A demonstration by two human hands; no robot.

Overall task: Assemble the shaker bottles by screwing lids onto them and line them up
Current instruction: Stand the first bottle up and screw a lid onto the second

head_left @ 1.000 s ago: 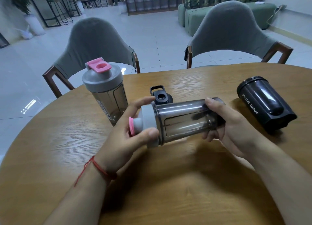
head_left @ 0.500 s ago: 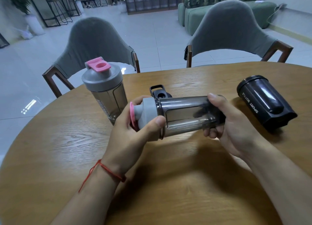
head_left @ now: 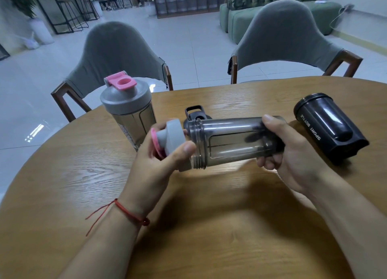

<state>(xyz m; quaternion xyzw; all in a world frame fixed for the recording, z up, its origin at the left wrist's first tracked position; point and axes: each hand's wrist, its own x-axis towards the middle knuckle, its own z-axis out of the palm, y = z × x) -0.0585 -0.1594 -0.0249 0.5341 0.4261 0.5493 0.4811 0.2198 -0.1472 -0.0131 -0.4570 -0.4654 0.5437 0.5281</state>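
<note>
My right hand (head_left: 293, 153) grips the base of a smoky clear shaker bottle (head_left: 232, 141) held sideways above the table. Its threaded neck is bare and points left. My left hand (head_left: 155, 165) holds a grey lid with a pink cap (head_left: 169, 139) just off that neck, tilted and slightly apart from it. An assembled shaker bottle with a grey lid and pink cap (head_left: 127, 109) stands upright at the back left. A black lid (head_left: 195, 115) lies behind the held bottle. A black bottle marked SPORT BOTTLE (head_left: 326, 125) lies on its side at the right.
The round wooden table (head_left: 209, 226) fills the foreground. Two grey chairs (head_left: 117, 54) (head_left: 287, 35) stand at its far edge. Beyond lie a tiled floor and a green sofa (head_left: 238, 19).
The grey lid, seated on the bottle's neck earlier, is now off it, with the threads exposed. My left hand has pulled the lid slightly left; the right hand keeps its grip.
</note>
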